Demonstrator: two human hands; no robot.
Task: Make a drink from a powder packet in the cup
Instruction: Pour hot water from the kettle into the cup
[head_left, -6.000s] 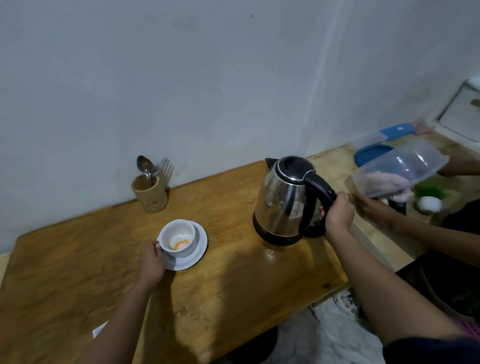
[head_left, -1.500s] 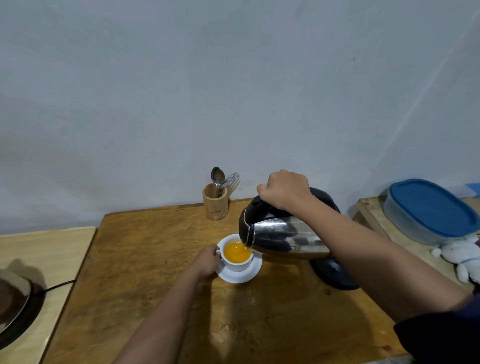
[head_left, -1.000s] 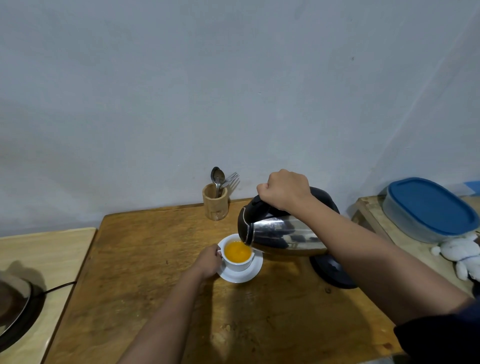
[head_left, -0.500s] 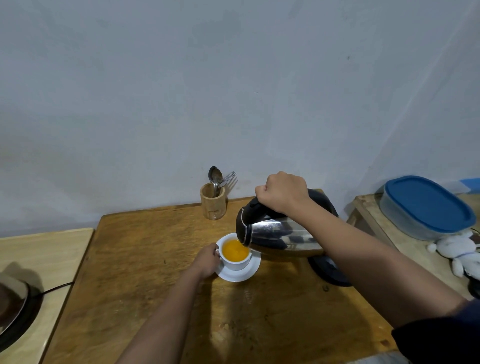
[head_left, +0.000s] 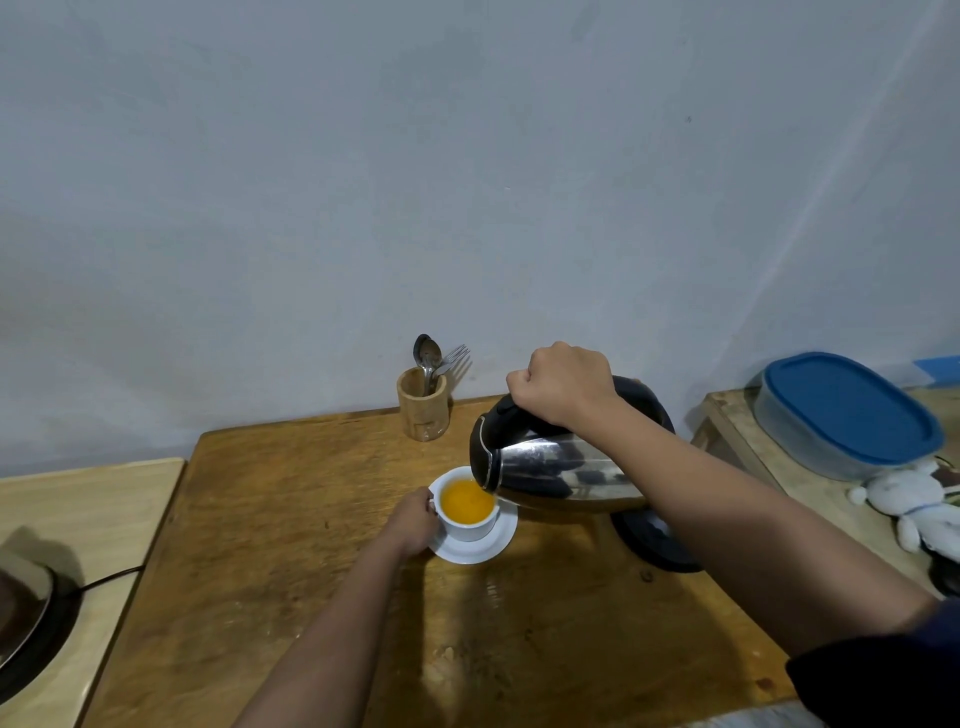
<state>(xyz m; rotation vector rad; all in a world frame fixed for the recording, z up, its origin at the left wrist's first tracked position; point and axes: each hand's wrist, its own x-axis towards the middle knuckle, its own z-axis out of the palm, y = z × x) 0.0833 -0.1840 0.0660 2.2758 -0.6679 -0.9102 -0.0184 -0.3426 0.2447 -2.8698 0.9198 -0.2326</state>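
A steel kettle (head_left: 558, 470) is held tipped nearly flat over a white cup (head_left: 467, 512), its spout end at the cup's right rim, on a worn wooden table (head_left: 291, 545). The kettle's black handle is clenched in the right hand (head_left: 563, 384), fingers wrapped in a full fist above the body. The cup, filled with an orange drink, is seated on a white saucer (head_left: 485, 548) near the middle of the table and is steadied at its left side by the left hand (head_left: 413, 522), whose fingers are curled against the cup wall; whether the cup's handle is pinched cannot be told. No stream of water can be made out between spout and cup. The kettle's black base (head_left: 652, 540) is seen on the table just right of the cup, partly hidden by the right forearm. Behind the cup, against the wall, a wooden holder (head_left: 422, 410) is stood with a spoon (head_left: 427, 353) and a fork (head_left: 453, 358) in it. Well to the right of the cup, on a separate surface, a clear box with a blue lid (head_left: 847, 408) is placed beside a small white plush toy (head_left: 911, 506). Far left of the cup, a dark round appliance (head_left: 26, 629) with a cord is cut off by the frame edge.
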